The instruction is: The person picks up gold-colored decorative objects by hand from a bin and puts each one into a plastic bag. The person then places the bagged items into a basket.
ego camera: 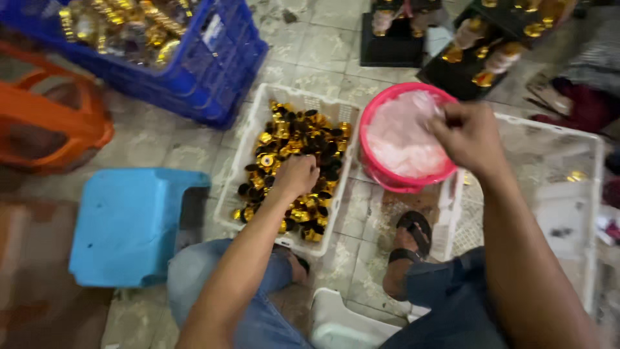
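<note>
The left hand (296,176) reaches into a white slotted crate (258,123) that sits on the tiled floor (323,45) near the middle of the view. Its grip is curled down into the heap of gold and black round caps (294,132) that fills the crate; whether it has closed on any cap I cannot tell, since the fingers are buried among the caps.

At about two o'clock from that hand, the right hand (468,132) hovers over the rim of a pink bucket (387,178). Its grip is pinched on a bit of the thin whitish plastic pieces (400,139) that fill the bucket. The bucket stands just beside the caps crate, touching a second white crate (584,194) at three o'clock, which holds only a few stray bits.

At nine o'clock stands a light blue plastic stool (129,223). At eleven o'clock a blue crate (213,71) holds shiny gold items, and an orange basket (51,129) lies at ten o'clock. The person's sandalled foot (410,249) rests on the floor at five o'clock, below the bucket.
</note>
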